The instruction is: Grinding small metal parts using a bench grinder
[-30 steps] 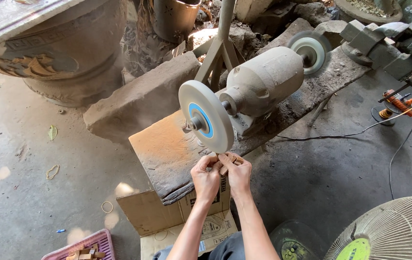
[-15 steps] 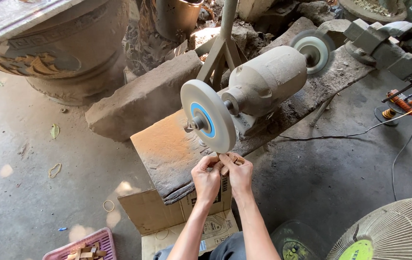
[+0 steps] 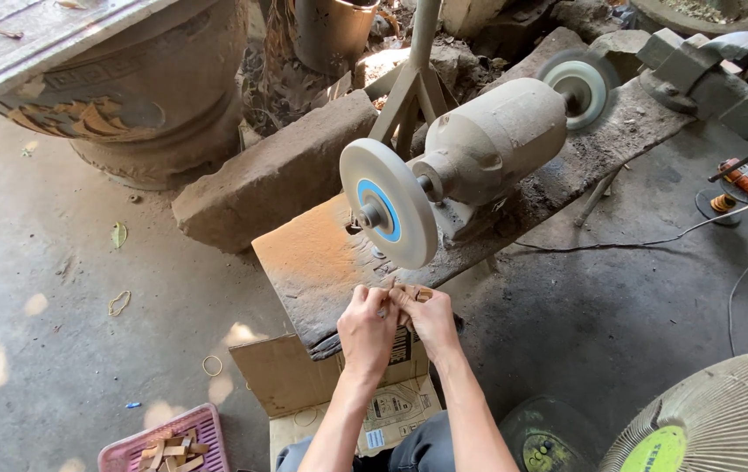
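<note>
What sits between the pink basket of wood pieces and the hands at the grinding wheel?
In the head view, an open cardboard box lies on the floor between the pink basket and the hands, left hand and right hand, under the bench's near end.

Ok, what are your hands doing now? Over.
Left hand and right hand together pinch a small wooden piece. It sits just below the white grinding wheel. Nothing between piece and wheel.
</note>
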